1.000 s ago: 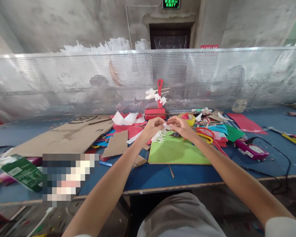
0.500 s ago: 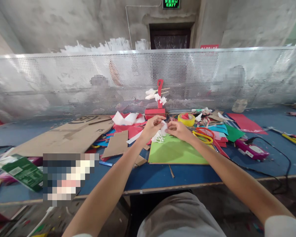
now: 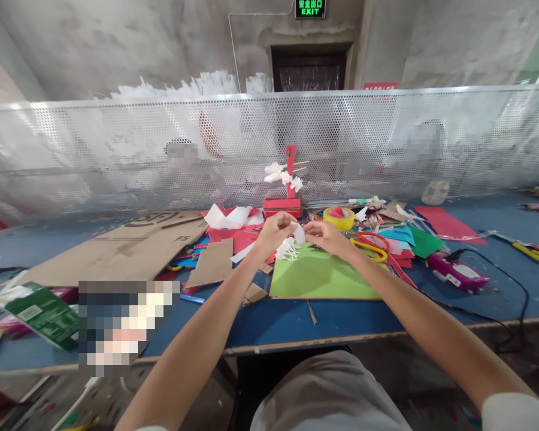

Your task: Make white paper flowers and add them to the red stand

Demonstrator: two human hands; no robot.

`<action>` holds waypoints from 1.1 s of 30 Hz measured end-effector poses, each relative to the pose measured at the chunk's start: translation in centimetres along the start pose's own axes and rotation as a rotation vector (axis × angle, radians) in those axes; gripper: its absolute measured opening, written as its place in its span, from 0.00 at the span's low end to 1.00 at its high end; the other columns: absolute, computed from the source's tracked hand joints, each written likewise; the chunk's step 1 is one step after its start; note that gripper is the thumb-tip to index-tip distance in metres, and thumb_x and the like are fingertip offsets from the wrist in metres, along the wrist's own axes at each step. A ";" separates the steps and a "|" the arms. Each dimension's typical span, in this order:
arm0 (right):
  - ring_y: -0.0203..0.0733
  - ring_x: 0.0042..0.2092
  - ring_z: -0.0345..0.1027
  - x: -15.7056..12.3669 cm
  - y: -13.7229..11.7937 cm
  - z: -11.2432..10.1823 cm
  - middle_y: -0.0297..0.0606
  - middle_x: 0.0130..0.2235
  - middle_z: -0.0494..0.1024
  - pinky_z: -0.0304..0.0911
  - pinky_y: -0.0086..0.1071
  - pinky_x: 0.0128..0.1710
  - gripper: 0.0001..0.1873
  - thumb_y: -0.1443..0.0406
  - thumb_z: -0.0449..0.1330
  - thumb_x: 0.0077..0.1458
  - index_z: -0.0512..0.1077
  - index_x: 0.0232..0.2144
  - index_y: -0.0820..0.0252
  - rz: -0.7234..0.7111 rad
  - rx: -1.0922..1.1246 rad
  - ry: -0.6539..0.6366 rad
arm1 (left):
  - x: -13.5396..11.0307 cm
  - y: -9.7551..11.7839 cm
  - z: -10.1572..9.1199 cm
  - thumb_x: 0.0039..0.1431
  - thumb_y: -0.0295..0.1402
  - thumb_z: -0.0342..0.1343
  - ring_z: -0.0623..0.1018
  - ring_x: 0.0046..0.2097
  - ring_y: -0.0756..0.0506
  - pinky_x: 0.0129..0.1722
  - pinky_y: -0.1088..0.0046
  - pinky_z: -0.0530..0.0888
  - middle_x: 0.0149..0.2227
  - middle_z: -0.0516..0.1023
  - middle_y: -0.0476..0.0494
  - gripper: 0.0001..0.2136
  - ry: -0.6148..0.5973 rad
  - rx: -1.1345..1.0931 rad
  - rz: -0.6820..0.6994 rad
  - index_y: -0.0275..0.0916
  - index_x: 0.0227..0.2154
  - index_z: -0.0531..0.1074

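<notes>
Between my two hands is a small piece of white paper (image 3: 298, 233). My left hand (image 3: 276, 230) pinches its left side, and my right hand (image 3: 327, 236) pinches the right. Just below the paper, white fringed paper strips (image 3: 288, 249) lie at the corner of a lime-green sheet (image 3: 327, 278). Behind my hands stands a red upright holder (image 3: 282, 207) on a box-like base, with white paper flowers (image 3: 291, 179) and thin sticks attached to it.
Yellow tape (image 3: 339, 219) and yellow-and-orange-handled scissors (image 3: 371, 246) lie to the right, beside a purple corded device (image 3: 458, 272). Large cardboard (image 3: 117, 251) covers the left side. A perforated metal screen (image 3: 139, 155) borders the back of the blue table (image 3: 287, 323).
The white paper has tilted and sits slightly lower between my fingers. Both hands stay in nearly the same place.
</notes>
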State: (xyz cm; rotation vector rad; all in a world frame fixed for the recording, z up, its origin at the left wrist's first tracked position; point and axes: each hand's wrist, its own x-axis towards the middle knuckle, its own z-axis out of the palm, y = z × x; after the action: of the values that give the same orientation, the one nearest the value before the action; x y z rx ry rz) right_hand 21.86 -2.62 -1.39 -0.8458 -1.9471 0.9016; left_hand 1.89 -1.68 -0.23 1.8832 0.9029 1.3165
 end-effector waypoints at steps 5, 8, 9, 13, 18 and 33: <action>0.42 0.38 0.74 -0.1 0.1 -0.2 0.38 0.37 0.79 0.68 0.31 0.33 0.13 0.61 0.64 0.50 0.72 0.40 0.58 -0.009 -0.004 -0.005 | 0.1 -0.2 -0.1 0.52 0.33 0.61 0.73 0.28 0.51 0.30 0.74 0.69 0.27 0.75 0.48 0.08 -0.001 -0.021 -0.025 0.36 0.33 0.70; 0.42 0.38 0.74 -0.1 0.0 -0.1 0.39 0.37 0.79 0.69 0.32 0.34 0.15 0.58 0.65 0.51 0.71 0.41 0.57 -0.016 0.016 -0.020 | 0.2 -0.3 -0.1 0.52 0.33 0.61 0.73 0.28 0.51 0.30 0.74 0.69 0.26 0.75 0.48 0.08 0.010 -0.017 -0.024 0.36 0.33 0.70; 0.42 0.39 0.74 -0.1 0.0 -0.1 0.39 0.37 0.79 0.69 0.32 0.34 0.16 0.57 0.64 0.52 0.71 0.41 0.57 -0.014 0.036 -0.022 | 0.2 -0.3 -0.1 0.52 0.33 0.61 0.74 0.28 0.51 0.30 0.74 0.69 0.27 0.75 0.48 0.08 0.015 -0.018 -0.026 0.36 0.33 0.70; 0.42 0.39 0.74 0.0 -0.1 0.0 0.40 0.37 0.79 0.70 0.32 0.34 0.20 0.49 0.55 0.59 0.71 0.42 0.57 0.018 0.156 -0.005 | 0.1 -0.3 -0.1 0.53 0.33 0.61 0.73 0.28 0.51 0.29 0.75 0.67 0.26 0.75 0.48 0.08 0.013 0.015 -0.016 0.36 0.33 0.70; 0.40 0.34 0.73 -0.1 -0.2 0.0 0.38 0.34 0.79 0.68 0.31 0.31 0.18 0.53 0.65 0.51 0.72 0.39 0.57 0.039 0.050 0.005 | -0.2 0.3 0.2 0.54 0.33 0.59 0.73 0.29 0.51 0.29 0.75 0.67 0.28 0.75 0.47 0.07 -0.021 0.046 0.018 0.36 0.33 0.70; 0.43 0.33 0.74 0.1 0.1 -0.4 0.40 0.32 0.80 0.67 0.34 0.32 0.12 0.57 0.61 0.54 0.75 0.35 0.60 -0.023 -0.142 0.052 | -0.2 -0.7 0.1 0.54 0.24 0.52 0.77 0.36 0.47 0.37 0.72 0.71 0.37 0.80 0.45 0.11 -0.096 0.397 0.127 0.38 0.38 0.76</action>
State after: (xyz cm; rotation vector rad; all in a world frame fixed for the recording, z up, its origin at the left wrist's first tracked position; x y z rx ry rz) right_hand 22.19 -2.38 -1.32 -0.9169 -1.9895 0.7271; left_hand 1.82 -1.45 -0.94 2.3194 1.0693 1.1686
